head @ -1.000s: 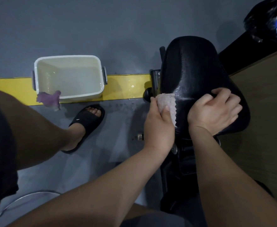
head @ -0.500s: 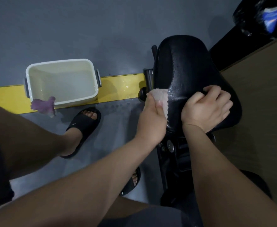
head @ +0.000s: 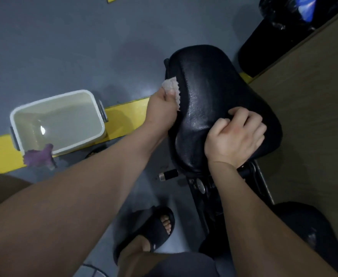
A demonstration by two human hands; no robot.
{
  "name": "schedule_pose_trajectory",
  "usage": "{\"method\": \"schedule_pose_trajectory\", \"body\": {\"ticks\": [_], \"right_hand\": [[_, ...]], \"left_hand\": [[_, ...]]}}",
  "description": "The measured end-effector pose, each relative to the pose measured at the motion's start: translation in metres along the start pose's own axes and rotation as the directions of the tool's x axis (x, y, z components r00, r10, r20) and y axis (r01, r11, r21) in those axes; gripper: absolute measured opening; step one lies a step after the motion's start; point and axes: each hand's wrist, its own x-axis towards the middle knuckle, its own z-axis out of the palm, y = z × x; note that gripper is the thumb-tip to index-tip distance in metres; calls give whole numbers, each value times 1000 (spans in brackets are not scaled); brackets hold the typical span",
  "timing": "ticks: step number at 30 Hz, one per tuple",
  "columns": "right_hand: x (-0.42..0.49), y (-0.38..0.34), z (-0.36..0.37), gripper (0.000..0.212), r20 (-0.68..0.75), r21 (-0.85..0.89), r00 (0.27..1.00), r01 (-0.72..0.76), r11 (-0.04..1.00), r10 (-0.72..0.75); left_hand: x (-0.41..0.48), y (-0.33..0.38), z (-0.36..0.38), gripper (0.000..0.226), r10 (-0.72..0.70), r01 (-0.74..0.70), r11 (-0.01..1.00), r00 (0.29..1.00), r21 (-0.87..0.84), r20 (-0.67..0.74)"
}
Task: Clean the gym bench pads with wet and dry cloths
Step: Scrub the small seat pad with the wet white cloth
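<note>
Looking down from my head, my left hand (head: 161, 108) reaches out to the left edge of the black bench pad (head: 214, 100). Its fingers and thumb are curled around a pale pink cloth (head: 171, 87), which I press against the side of the pad, about halfway along its length. A frayed corner of the cloth hangs free just below my fingertips, lying on the pad's surface.

My right hand (head: 236, 136) sits on the near right part of the same pad. Its fingers are tucked in as a fist, knuckles up, with the thumb lying along the far side. The heel of the hand rests on the pad's near edge. The pad shines with a wet-looking gleam between my two hands.

Under the pad's near end the dark bench frame (head: 204, 186) shows, with a short black knob (head: 168, 174) sticking out to the left.

To the left, on the grey floor (head: 64, 47), stands a white tub (head: 50, 100) with water in it, straddling a yellow floor stripe (head: 128, 110). A purple cloth (head: 38, 156) hangs over the tub's near rim.

Near me, my foot in a black slipper (head: 150, 226) stands on the floor just left of the frame. At the far right a black bin bag (head: 284, 13) sits beside a tan panel (head: 314, 116).
</note>
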Motion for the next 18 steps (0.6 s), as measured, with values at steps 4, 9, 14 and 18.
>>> {"method": "schedule_pose_trajectory", "body": {"ticks": [4,9,14,18], "right_hand": [[1,0,-2,23,0,-1,1000,-3,1000,3],[2,-1,-3,23,-7,9,1000,0,1000,0],[4,-1,-5,24,12,19,1000,-11,1000,11],[4,1,-3,25,12,38,1000,-21,999,21]], "left_hand": [[30,14,-7,35,-45,41,998,995,48,89],[57,36,-5,30,-101,102,995,986,6,134],[69,48,-2,29,-68,58,996,986,71,151],[85,70,-5,28,61,-132,957,963,259,263]]}}
